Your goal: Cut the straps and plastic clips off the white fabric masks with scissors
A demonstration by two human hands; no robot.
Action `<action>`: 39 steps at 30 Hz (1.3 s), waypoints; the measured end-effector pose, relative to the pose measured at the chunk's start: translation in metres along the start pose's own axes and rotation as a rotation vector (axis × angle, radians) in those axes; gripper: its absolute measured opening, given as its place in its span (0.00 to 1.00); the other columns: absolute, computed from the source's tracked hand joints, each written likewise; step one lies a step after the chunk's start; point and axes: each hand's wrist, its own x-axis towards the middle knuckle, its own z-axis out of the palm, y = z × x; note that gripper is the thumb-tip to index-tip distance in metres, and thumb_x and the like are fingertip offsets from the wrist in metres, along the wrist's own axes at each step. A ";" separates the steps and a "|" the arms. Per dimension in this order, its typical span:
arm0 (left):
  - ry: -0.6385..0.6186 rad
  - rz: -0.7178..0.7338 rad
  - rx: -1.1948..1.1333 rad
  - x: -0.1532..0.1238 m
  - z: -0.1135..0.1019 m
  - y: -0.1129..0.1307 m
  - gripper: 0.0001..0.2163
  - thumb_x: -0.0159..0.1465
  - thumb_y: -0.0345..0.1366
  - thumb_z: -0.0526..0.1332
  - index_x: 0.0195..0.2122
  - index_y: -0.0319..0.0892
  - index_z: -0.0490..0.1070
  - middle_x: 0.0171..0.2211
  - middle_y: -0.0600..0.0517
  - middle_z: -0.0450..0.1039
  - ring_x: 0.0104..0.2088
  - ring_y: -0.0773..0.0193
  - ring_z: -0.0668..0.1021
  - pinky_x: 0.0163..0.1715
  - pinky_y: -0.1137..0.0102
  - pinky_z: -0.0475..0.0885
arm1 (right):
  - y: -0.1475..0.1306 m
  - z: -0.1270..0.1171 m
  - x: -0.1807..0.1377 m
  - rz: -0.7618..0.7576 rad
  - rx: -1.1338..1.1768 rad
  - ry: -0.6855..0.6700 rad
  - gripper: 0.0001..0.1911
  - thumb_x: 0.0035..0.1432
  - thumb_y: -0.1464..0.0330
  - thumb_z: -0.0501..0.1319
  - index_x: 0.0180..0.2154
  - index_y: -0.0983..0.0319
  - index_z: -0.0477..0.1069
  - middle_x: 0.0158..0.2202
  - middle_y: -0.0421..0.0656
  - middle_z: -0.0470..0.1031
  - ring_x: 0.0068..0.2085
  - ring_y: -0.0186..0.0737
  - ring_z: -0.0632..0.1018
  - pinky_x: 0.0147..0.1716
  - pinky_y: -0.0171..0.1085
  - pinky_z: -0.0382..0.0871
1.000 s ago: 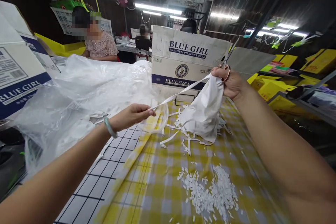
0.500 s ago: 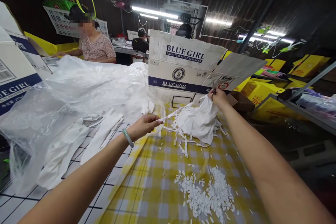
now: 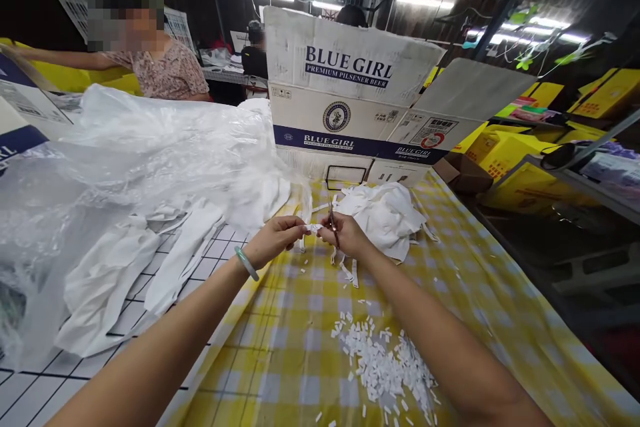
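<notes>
A narrow white strap (image 3: pixel 313 227) is stretched between my two hands. My left hand (image 3: pixel 281 237), with a pale green bangle on its wrist, pinches one end between thumb and fingers. Close beside it, my right hand (image 3: pixel 347 235) pinches the strap too and keeps a small pair of scissors (image 3: pixel 331 215) in its fingers, blades pointing up and away. Just behind the right hand lies a heap of white cloth pieces with straps (image 3: pixel 387 210). Nearer me, many small white cut bits (image 3: pixel 375 360) are scattered on the yellow checked cloth (image 3: pixel 290 347).
A cardboard beer box (image 3: pixel 345 107) stands open behind the heap. Clear plastic sheeting (image 3: pixel 175 147) and more white garment pieces (image 3: pixel 110 287) cover the left side. A co-worker (image 3: pixel 170 67) sits beyond it. Yellow boxes (image 3: pixel 520 160) stand at the right.
My right hand has come left and down, from above the cloth heap to close beside my left hand. The strap span between them is much shorter. The co-worker's arm reaches further left.
</notes>
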 end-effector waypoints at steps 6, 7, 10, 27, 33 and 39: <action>0.039 0.010 0.067 0.001 0.005 -0.003 0.17 0.57 0.49 0.62 0.31 0.37 0.76 0.25 0.54 0.67 0.27 0.69 0.64 0.28 0.73 0.58 | -0.003 -0.008 -0.011 -0.020 -0.029 0.043 0.11 0.51 0.60 0.63 0.32 0.61 0.70 0.24 0.36 0.70 0.25 0.31 0.68 0.27 0.32 0.63; 0.037 0.007 0.078 0.002 0.006 -0.003 0.16 0.56 0.48 0.63 0.29 0.37 0.76 0.24 0.55 0.67 0.27 0.68 0.64 0.28 0.73 0.58 | -0.004 -0.009 -0.013 -0.024 -0.041 0.054 0.11 0.51 0.61 0.63 0.32 0.61 0.70 0.24 0.36 0.69 0.25 0.31 0.68 0.27 0.32 0.62; 0.035 -0.005 0.109 0.004 0.010 -0.001 0.13 0.55 0.44 0.63 0.26 0.37 0.74 0.21 0.56 0.64 0.25 0.69 0.63 0.27 0.72 0.57 | -0.006 -0.008 -0.016 -0.029 -0.077 0.071 0.10 0.49 0.62 0.64 0.31 0.62 0.71 0.22 0.34 0.66 0.24 0.30 0.64 0.26 0.31 0.59; -0.153 -0.004 0.048 0.002 0.006 -0.009 0.06 0.52 0.37 0.62 0.26 0.38 0.72 0.23 0.56 0.65 0.25 0.70 0.63 0.27 0.73 0.57 | -0.014 -0.005 -0.005 0.257 0.056 -0.139 0.09 0.46 0.63 0.60 0.22 0.62 0.67 0.14 0.34 0.64 0.17 0.28 0.62 0.18 0.30 0.54; -0.149 -0.046 -0.037 0.002 0.002 -0.010 0.09 0.54 0.40 0.62 0.27 0.39 0.71 0.20 0.58 0.60 0.21 0.72 0.58 0.22 0.74 0.52 | -0.016 -0.002 -0.003 0.256 0.115 -0.134 0.12 0.46 0.60 0.62 0.22 0.61 0.66 0.14 0.33 0.63 0.18 0.28 0.62 0.18 0.29 0.54; -0.088 -0.084 -0.108 0.003 0.006 -0.018 0.13 0.56 0.46 0.61 0.28 0.40 0.69 0.19 0.60 0.55 0.19 0.73 0.56 0.20 0.74 0.50 | -0.015 -0.003 -0.003 0.252 0.119 -0.116 0.15 0.46 0.56 0.65 0.25 0.62 0.69 0.13 0.31 0.58 0.17 0.27 0.57 0.17 0.30 0.49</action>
